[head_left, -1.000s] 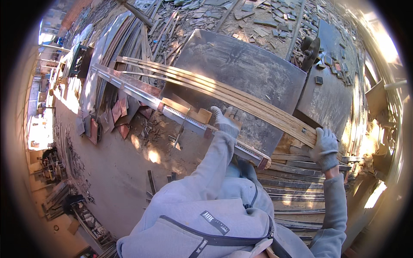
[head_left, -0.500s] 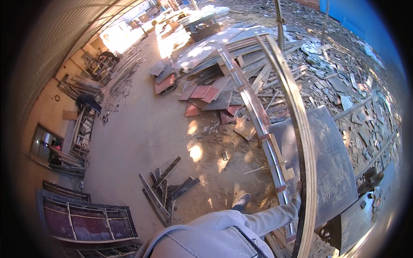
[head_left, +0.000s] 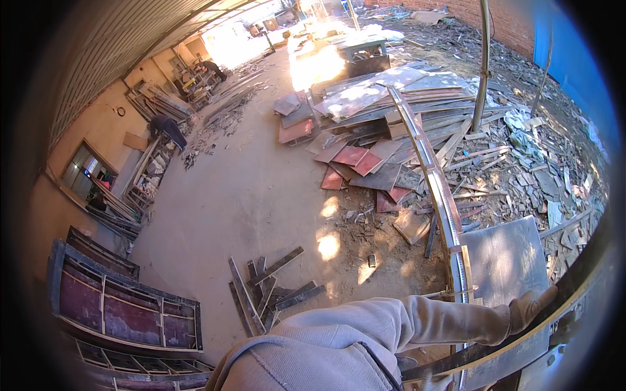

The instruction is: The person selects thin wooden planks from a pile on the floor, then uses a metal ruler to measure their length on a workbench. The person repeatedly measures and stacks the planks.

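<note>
My left arm, in a grey sleeve, reaches across to the right. The left hand (head_left: 531,307) is closed on the edge of a long wooden plank (head_left: 574,296), dark on its face and pale along its edge. The plank slants from the bottom middle up to the right rim. Just left of that hand, a long narrow rail (head_left: 438,189) with a measuring strip along it runs away from me. Beyond the forearm, beside the rail, lies a large dark flat board (head_left: 508,257). My right hand is out of sight.
Dark wooden strips (head_left: 268,290) lie piled on the ground left of the rail. Red and grey panels (head_left: 355,159) are heaped ahead. Dark frames (head_left: 130,306) lean at the left. An upright pole (head_left: 482,72) stands among scraps. A person (head_left: 168,130) bends by the wall.
The plank has swung from upright in the picture to a slant at the lower right. My left hand has moved right and outward with it, and my view has turned left.
</note>
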Tool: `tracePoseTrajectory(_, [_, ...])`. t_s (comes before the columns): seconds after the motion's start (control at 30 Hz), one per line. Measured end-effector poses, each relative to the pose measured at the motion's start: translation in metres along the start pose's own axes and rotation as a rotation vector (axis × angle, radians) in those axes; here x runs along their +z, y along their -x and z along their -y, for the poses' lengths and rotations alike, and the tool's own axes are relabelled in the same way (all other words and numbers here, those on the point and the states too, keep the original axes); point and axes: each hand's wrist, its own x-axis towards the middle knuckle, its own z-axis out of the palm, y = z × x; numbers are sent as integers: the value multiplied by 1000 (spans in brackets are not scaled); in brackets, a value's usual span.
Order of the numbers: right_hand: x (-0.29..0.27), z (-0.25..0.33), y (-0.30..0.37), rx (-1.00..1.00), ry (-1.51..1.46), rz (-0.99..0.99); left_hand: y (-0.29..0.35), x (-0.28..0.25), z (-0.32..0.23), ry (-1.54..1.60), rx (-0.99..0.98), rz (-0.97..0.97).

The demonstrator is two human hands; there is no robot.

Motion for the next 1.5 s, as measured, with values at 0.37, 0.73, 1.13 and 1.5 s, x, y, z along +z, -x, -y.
tracePoseTrajectory(0.37, [-185,6,48,-33,-502,-920,89,-4,-18,-470,144,533])
tracePoseTrajectory(0.73, [-288,-201,170,162,-1178,-1368,48,121,49,-963,-194,942])
tracePoseTrajectory(1.13, [-346,-357,339,500,-1013,-1665,13,219,73,-1259,110,1236])
tracePoseTrajectory(1.5, [-444,-423,477,841,-1082,-1798,-66,134,121,-1299,410,1052])
